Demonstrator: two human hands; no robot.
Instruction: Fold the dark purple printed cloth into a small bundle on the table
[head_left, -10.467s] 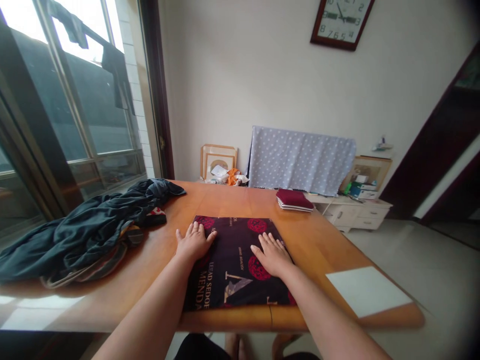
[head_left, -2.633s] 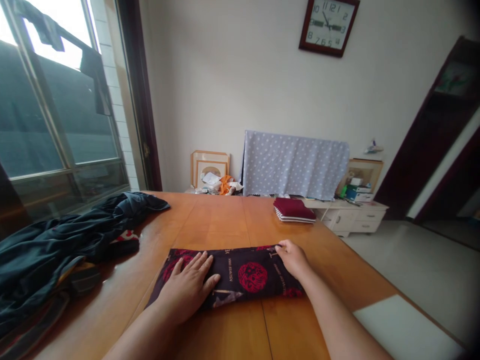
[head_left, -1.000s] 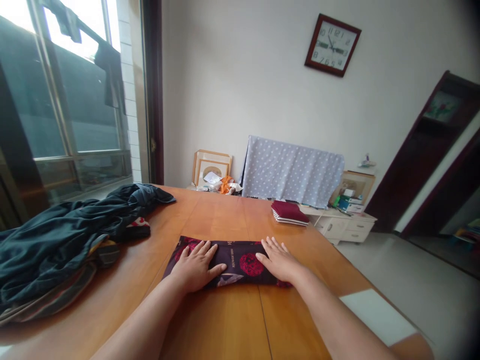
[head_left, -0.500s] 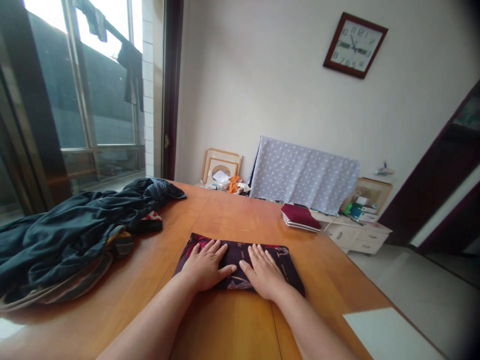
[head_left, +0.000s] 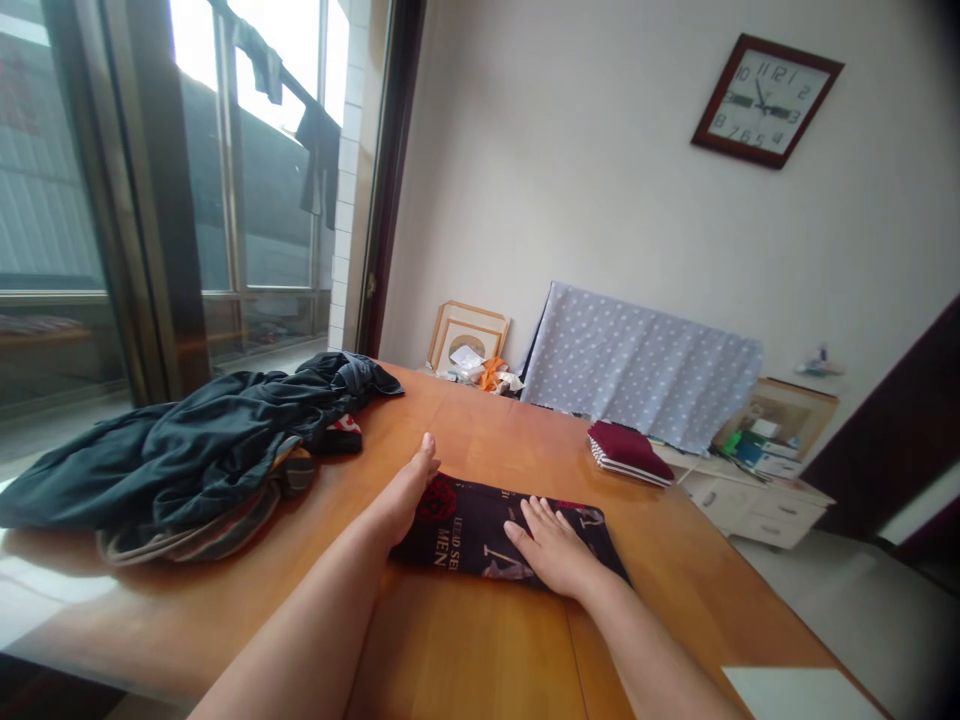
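A dark folded cloth with printed lettering and red flowers lies flat on the wooden table in front of me. My right hand rests palm down on its right part, fingers spread. At the cloth's left edge, my left hand stands turned on its side, thumb up. Its fingers look stretched out but are partly hidden, and nothing shows in its grasp.
A heap of dark clothes covers the table's left side. Farther back on the right sits a folded maroon and striped stack. A white sheet lies near the right edge. Beyond the table are a dotted cloth and a white cabinet.
My left hand has moved from lying flat on the cloth to its left edge and turned on its side. My right hand stays on the cloth. The view has swung left.
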